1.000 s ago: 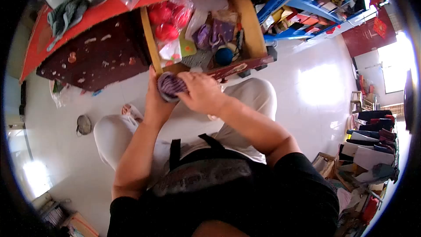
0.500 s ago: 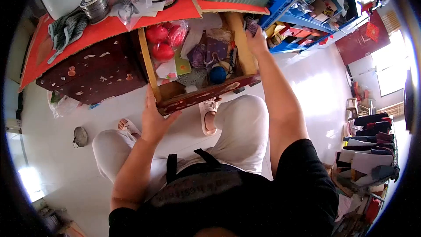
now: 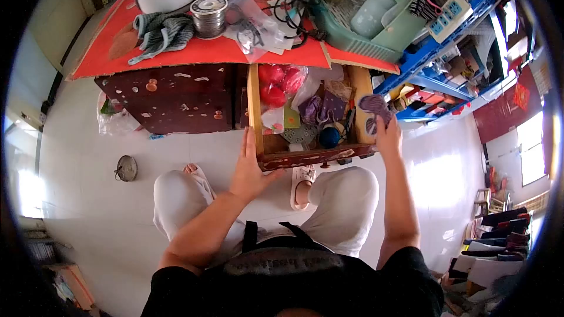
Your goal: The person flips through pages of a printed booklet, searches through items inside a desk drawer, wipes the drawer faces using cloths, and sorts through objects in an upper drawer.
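My right hand point(image 3: 389, 135) is closed on a purple-grey striped cloth point(image 3: 374, 105), perhaps knitted, beside the drawer's right wall. My left hand point(image 3: 249, 170) rests against the front left corner of the pulled-out wooden drawer point(image 3: 311, 157), fingers stretched along its side and thumb apart. Inside the drawer lie red balls in clear plastic point(image 3: 274, 95), a blue ball point(image 3: 329, 137), a purple bundle point(image 3: 309, 110), a purple patterned pouch point(image 3: 333, 107) and a green card point(image 3: 291, 118).
On the red tabletop point(image 3: 117, 58) are a solder spool point(image 3: 208, 16), a grey knitted piece point(image 3: 161, 35), a zip bag point(image 3: 252, 32), black cables point(image 3: 292, 14) and a green basket point(image 3: 358, 40). A blue shelf point(image 3: 437, 85) stands right; a round metal dish point(image 3: 126, 168) lies on the floor.
My right hand has drawn the striped cloth back toward me along the drawer's right side, showing more of it. My left hand stays at the drawer corner. The view has shifted left.
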`<state>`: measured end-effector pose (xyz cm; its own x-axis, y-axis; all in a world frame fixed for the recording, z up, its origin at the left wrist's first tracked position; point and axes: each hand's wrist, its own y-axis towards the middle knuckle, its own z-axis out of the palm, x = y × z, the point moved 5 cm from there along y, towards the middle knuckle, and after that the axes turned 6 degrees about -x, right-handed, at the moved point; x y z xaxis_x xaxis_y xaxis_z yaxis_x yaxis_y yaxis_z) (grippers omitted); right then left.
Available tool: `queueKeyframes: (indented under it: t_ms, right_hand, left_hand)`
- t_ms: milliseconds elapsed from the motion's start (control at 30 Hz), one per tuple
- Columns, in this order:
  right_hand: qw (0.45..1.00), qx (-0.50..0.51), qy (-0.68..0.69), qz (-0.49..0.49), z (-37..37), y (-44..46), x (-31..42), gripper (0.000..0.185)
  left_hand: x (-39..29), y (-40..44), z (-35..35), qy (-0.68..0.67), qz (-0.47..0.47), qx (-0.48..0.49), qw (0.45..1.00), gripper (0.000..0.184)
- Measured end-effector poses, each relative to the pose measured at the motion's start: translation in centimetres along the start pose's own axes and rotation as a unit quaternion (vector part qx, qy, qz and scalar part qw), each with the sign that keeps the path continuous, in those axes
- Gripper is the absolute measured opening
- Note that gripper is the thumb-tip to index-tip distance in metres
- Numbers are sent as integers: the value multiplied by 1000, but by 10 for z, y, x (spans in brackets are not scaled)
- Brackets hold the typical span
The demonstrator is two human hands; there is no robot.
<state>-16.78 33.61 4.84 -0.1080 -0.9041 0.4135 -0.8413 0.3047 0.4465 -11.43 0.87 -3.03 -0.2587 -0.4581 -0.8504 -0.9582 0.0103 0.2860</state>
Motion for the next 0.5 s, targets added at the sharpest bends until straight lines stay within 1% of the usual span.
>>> queueKeyframes:
  t_ms: [67,100,133,167,200,233,267,300,367,400,433,467,500]
  right_hand:
    - [991,117,61,-14,-7,-24,63,34]
    - [990,92,44,-102,12,-39,67,36]
    - [974,80,73,-199,8,-57,109,37]
    - [960,166,139,-177,11,-71,141,32]
    - [929,249,203,-184,21,-87,158,36]
    - [894,255,214,-299,23,-100,182,38]
    - [879,251,226,-336,21,-102,198,41]
    - [864,246,237,-371,18,-99,211,45]
    - [876,209,266,-342,10,-74,228,43]
    - [884,177,275,-335,12,-55,229,39]
    - [902,126,276,-308,14,-37,232,37]
    - [916,98,262,-286,11,-20,239,37]
    - [919,87,289,-251,17,-1,240,37]
  left_hand:
    - [-10,0,-2,17,10,-20,1000,105]
    - [-15,1,-3,-30,32,-22,999,104]
    - [-19,1,-6,-76,55,-24,995,104]
    - [-16,-1,-6,-73,56,-31,995,104]
    - [-9,-5,-1,-177,43,-25,983,102]
    - [-12,-4,-3,-280,30,-18,959,101]
    - [-20,-4,-13,-318,82,-67,942,86]
    - [-14,-3,-14,-318,84,-69,942,86]
    - [16,1,-11,-434,-22,-106,894,74]
    - [18,2,-11,-520,-74,-141,839,55]
    - [20,4,-14,-523,-71,-141,837,55]
    - [31,5,-15,-540,-138,-130,820,48]
    - [39,5,-13,-554,-204,-118,798,41]
